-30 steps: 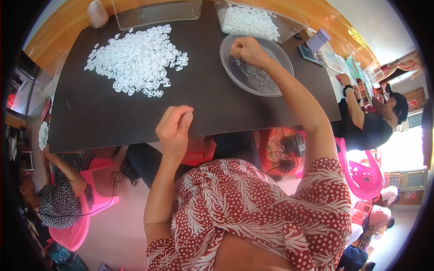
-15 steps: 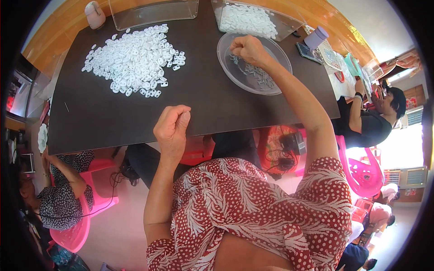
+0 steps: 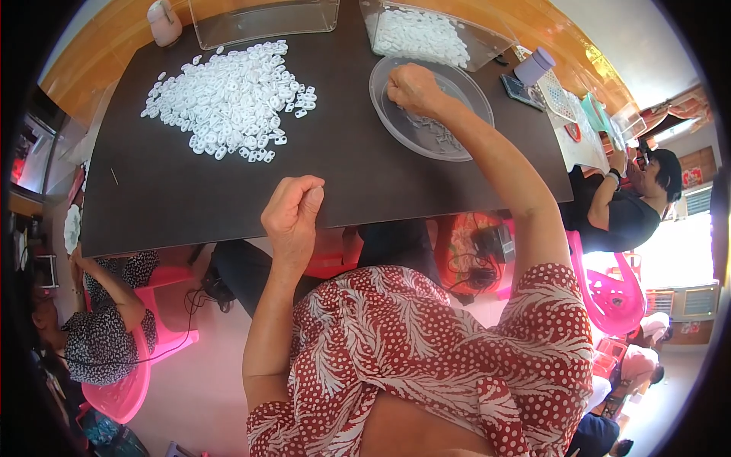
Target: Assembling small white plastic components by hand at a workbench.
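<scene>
My right hand (image 3: 416, 89) is over a round clear plastic dish (image 3: 386, 122), its fingers curled down. Small grey pieces (image 3: 440, 135) lie in the dish, partly covered by that hand. What the right fingers hold, if anything, is hidden. At the table's near edge my left hand (image 3: 292, 213) is closed, with the thumb pressed against the bent forefinger; anything inside it is too hidden to name. A wide heap of small white oval plastic pieces with holes (image 3: 228, 99) covers the left part of the dark table (image 3: 320, 137).
Behind the dish stands a clear bin of white pieces (image 3: 419, 36); another clear bin (image 3: 263, 36) is at the back left. A pink bottle (image 3: 164, 23), a purple-lidded cup (image 3: 534, 66) and a phone (image 3: 522, 91) line the edges. People sit at both sides.
My right hand has turned and curled slightly more over the dish, covering more of the grey pieces. The left hand keeps its closed pose almost unmoved.
</scene>
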Tool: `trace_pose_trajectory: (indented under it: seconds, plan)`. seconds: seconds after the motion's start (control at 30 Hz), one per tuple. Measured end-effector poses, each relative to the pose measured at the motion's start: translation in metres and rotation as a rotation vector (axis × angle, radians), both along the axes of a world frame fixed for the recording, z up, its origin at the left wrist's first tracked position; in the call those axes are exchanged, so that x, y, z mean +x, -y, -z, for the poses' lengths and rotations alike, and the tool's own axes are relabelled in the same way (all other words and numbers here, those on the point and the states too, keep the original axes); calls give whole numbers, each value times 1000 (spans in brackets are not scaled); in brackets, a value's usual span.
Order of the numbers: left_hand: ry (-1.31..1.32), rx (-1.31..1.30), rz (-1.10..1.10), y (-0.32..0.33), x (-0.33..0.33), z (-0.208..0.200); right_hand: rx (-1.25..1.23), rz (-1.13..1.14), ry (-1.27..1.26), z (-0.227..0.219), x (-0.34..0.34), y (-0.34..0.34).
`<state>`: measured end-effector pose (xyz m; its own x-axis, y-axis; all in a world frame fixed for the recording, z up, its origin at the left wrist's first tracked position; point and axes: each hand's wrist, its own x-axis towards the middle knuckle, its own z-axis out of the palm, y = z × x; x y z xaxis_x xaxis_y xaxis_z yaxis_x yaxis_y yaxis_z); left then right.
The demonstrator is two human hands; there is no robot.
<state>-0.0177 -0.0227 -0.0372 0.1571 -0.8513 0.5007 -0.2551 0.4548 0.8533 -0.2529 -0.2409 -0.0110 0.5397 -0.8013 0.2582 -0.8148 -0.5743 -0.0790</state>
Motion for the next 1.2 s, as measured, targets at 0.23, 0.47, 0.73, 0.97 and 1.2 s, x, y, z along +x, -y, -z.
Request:
trace_pose_trajectory:
  seconds: [0.23, 0.47, 0.73, 0.97, 1.2]
  plan:
    - [-230, 134, 70, 3, 4, 9, -17, 29, 245, -19, -8, -23]
    - [-455, 228, 103, -1, 2, -8, 288, 21, 535, -30, -10, -55]
    - [-692, 365, 132, -9, 2, -25, 672, -166, 874, -54, 53, -136]
    - [-734, 350, 93, -17, 1, -27, 784, -227, 992, -36, 86, -163]
    - [-735, 328, 94, -25, 2, -26, 699, -249, 1004, -29, 99, -175]
